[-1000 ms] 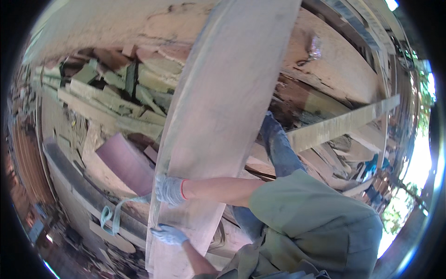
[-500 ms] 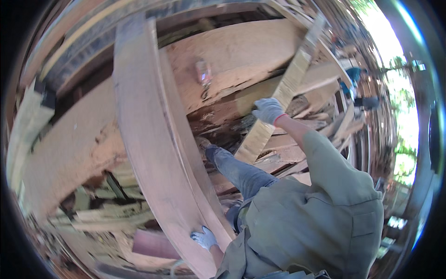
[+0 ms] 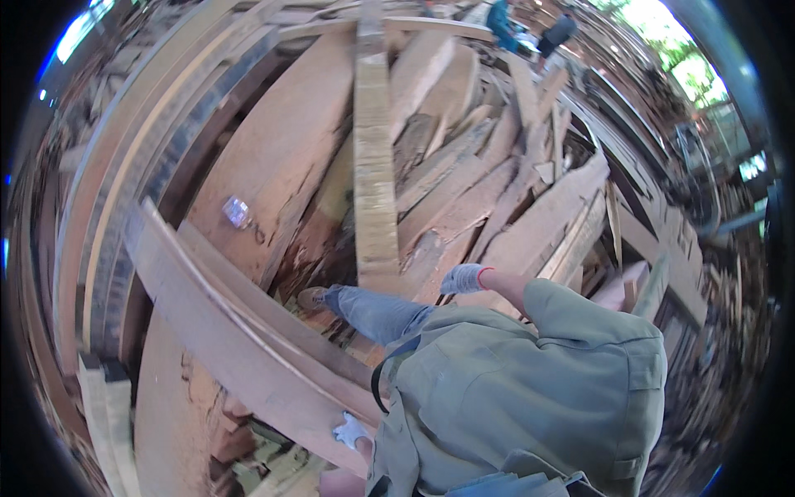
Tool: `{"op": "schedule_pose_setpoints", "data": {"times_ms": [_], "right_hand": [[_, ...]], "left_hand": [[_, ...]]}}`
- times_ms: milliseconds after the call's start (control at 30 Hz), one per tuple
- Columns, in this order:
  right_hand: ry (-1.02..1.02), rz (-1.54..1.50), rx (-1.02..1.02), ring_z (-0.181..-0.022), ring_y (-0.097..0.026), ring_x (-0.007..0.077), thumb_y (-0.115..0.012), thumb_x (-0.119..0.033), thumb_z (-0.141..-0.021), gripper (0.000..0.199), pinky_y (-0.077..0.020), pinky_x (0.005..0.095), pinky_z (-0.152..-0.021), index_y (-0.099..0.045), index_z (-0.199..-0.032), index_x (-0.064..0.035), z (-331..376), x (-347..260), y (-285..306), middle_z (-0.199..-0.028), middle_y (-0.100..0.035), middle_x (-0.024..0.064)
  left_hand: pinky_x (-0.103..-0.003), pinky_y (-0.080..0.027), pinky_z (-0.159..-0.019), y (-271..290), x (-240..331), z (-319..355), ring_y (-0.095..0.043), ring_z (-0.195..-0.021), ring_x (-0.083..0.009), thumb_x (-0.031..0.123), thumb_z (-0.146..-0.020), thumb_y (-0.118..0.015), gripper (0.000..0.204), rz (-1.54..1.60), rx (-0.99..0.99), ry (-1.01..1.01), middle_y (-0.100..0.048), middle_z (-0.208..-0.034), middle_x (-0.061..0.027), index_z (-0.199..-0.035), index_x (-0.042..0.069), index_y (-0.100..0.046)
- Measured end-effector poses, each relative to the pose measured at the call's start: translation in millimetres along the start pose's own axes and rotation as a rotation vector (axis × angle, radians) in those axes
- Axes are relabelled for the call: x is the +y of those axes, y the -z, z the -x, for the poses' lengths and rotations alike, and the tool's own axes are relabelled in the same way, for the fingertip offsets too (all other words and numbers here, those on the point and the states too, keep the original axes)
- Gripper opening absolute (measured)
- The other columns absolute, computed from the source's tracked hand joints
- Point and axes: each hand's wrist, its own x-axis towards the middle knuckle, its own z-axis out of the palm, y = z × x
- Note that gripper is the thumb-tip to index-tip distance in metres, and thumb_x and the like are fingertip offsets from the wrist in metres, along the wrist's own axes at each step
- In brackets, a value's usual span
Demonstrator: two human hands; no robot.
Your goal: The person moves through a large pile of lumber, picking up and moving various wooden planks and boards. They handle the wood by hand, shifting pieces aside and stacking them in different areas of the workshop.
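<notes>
Head view, looking down over a green-shirted shoulder onto a heap of rough timber. Compared with half a second ago, the left hand (image 3: 351, 431), gloved in white at the lower middle of the frame, is still pressed on the lower end of the long wide plank (image 3: 240, 331), which now runs from the left side down toward the bottom centre instead of standing steeply up the frame. Its grip looks laid flat on the board's face; whether the fingers curl round the edge I cannot tell. The right hand (image 3: 462, 279), also gloved, has come off the narrow pale batten (image 3: 374, 166), which now lies up the middle of the frame, and sits just right of its lower end, fingers loosely curled on nothing I can make out. My judgement: the plank is being swung and lowered with the left hand alone. A denim-clad leg (image 3: 373, 311) steps among the boards between both hands. Two other people (image 3: 530, 29) stand far off at the top.
</notes>
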Motion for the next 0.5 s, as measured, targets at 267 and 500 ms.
{"op": "schedule_pose_setpoints", "data": {"times_ms": [267,500], "right_hand": [[-0.652,-0.286,0.189,-0.106,-0.06,0.0332,-0.051,-0.047,-0.088,0.049,-0.0461,0.0411,-0.091,-0.066,-0.111,-0.0073,192.3,86.6,-41.4,-0.113,-0.065,0.0139],[-0.885,-0.224,0.112,-0.111,-0.058,0.0339,-0.047,-0.053,-0.089,0.056,-0.0445,0.0391,-0.096,-0.063,-0.117,-0.0066,284.9,140.0,-59.0,-0.121,-0.061,0.0155]], "left_hand": [[-0.047,-0.04,-0.1,82.1,27.2,-32.7,-0.05,-0.118,-0.0411,0.075,-0.085,-0.03,0.091,-0.142,-0.504,-0.526,-0.057,-0.121,-0.0245,-0.125,-0.002,-0.055],[-0.046,-0.043,-0.097,80.1,52.2,1.0,-0.052,-0.117,-0.0377,0.065,-0.087,-0.038,0.078,-0.208,-0.449,-0.554,-0.056,-0.124,-0.0225,-0.127,0.0,-0.054]]}}
